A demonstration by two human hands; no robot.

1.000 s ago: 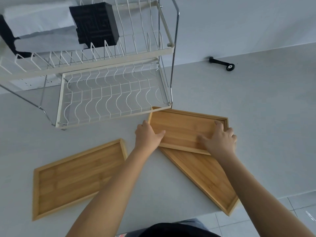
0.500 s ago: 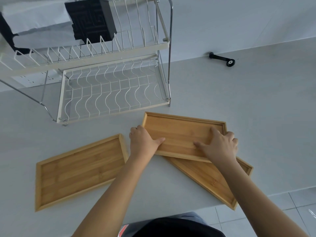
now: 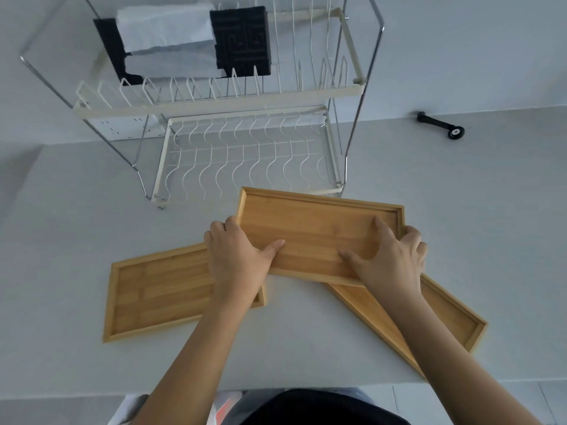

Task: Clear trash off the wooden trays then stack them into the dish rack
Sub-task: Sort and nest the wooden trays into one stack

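Note:
Three empty wooden trays are on the white counter. My left hand [image 3: 237, 259] and my right hand [image 3: 389, 259] grip the two ends of the middle tray [image 3: 316, 228], thumbs inside it, holding it just in front of the dish rack [image 3: 245, 154]. It overlaps a second tray [image 3: 445, 317] lying slanted at the right, near the counter edge. The third tray [image 3: 156, 292] lies flat at the left, partly under my left wrist. No trash shows on any tray.
The two-tier white wire rack has bare slots on its lower shelf; its upper shelf [image 3: 221, 99] carries a black box with white paper [image 3: 184, 41]. A small black tool [image 3: 441, 125] lies at the back right by the wall. The counter edge runs close to my body.
The tray in both hands has come up off the lower right tray and tilted slightly, staying in front of the rack. My view has shifted, showing more of the rack's top shelf.

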